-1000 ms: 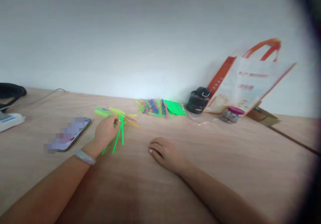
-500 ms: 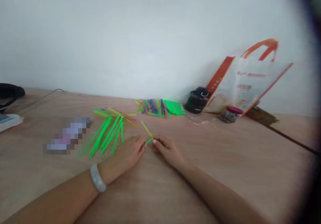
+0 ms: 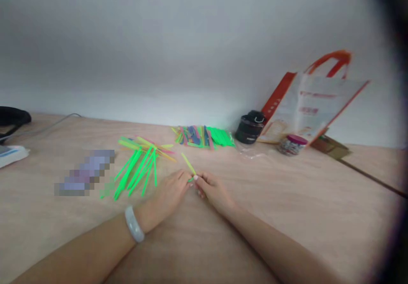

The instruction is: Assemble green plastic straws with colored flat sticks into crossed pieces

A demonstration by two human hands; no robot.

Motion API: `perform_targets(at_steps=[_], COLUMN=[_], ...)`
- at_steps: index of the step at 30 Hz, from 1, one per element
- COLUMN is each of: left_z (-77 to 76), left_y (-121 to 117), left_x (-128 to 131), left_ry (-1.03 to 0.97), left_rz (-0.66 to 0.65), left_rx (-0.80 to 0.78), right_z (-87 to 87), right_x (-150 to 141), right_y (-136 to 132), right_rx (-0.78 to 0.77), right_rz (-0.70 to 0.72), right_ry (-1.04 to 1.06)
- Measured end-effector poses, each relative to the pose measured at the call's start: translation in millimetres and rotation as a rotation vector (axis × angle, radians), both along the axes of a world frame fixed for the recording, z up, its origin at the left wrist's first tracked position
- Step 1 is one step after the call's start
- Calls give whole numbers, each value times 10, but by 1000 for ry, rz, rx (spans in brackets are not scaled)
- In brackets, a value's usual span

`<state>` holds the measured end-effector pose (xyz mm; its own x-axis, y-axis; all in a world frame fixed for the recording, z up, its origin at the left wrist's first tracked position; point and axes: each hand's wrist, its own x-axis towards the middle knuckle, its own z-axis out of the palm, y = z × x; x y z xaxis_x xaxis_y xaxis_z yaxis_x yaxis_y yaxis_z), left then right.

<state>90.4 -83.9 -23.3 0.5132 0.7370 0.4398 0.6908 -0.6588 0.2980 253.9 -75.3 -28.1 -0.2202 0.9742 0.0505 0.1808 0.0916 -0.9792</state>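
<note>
My left hand [image 3: 172,192] and my right hand [image 3: 214,189] meet at the middle of the table, fingertips almost touching. Between them is a thin straw-like strip: a yellow length [image 3: 188,163] sticks out away from me, and a short green piece [image 3: 191,180] bends between the fingertips. The right thumb and index finger pinch the spot where yellow and green come together. The left fingers are closed at the green end; their tips are partly hidden. Left of my hands lie loose green straw-like strips [image 3: 127,180], below a pile of yellow and pink ones [image 3: 165,150].
A clear packet of coloured strips [image 3: 194,136] and green strips [image 3: 219,136] lies near the wall. Further right stand a black round container [image 3: 250,127], a jar with a red lid [image 3: 292,144] and a carrier bag [image 3: 315,105]. A blurred-out flat object [image 3: 89,171] lies left.
My left hand has moved right, closer to my right hand. The green piece between them now shows shorter and curved. The yellow length has shifted slightly. The wall looks darker.
</note>
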Motion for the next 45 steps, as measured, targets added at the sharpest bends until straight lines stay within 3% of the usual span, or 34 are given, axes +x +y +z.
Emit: perform_targets(at_steps=[7, 13, 15, 17, 20, 25, 29, 40, 45], left_z=[-36, 19, 46, 57, 16, -139, -210, -239, -70], left_y=[56, 32, 29, 40, 103, 321, 456, 560, 408], left_x=[52, 43, 27, 19, 61, 224, 233, 48, 25], left_ry=[3, -108, -147, -169, -173, -42, -4, 66, 167], left_rz=[8, 40, 71, 91, 74, -10, -4, -13, 64], left_rx=[-15, -91, -159, -228, -226, -116, -39, -33, 39], right_z=[-2, -30, -39, -39, -42, -95, -127, -142, -126], right_x=[-14, 12, 139, 336, 630, 718, 627, 631, 619], right_y=[-10, 46, 163, 333, 588, 711, 658, 810, 769], right_rx=[13, 12, 23, 89, 261, 502, 598, 605, 607], right_rz=[-8, 5, -79, -250, -438, -371, -342, -333, -364], right_ry=[-95, -53, -32, -46, -294, -811, -1049, -1194, -1197])
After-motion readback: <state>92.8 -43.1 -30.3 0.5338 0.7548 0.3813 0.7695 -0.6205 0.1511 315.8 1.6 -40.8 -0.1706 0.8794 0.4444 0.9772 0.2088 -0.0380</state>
